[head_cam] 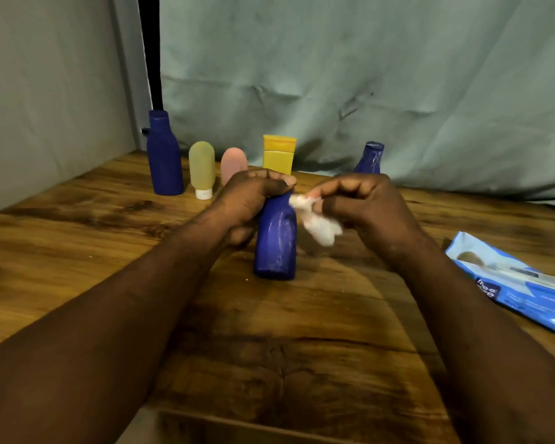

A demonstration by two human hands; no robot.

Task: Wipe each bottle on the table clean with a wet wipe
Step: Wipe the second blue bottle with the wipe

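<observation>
Left hand (pixel 253 200) fingers clamp the blue bottle (pixel 276 245), right hand (pixel 366 203) fingers pinch the wet wipe (pixel 321 224) against it; five bottles (pixel 202 168) at twelve o'clock likely await wiping.

A blue bottle (pixel 275 241) is being gripped by the left hand (pixel 249 200), a wet wipe (pixel 319 224) at its three o'clock by the right hand (pixel 362 203).

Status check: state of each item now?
Near blue bottle: upright, left hand grips its top.
Wet wipe: crumpled, pinched by right hand.
Tall blue bottle: upright.
Green tube: standing on cap.
Pink tube: upright, partly hidden.
Yellow tube: upright.
Far blue bottle: upright.
Wipes pack: lying flat.
</observation>
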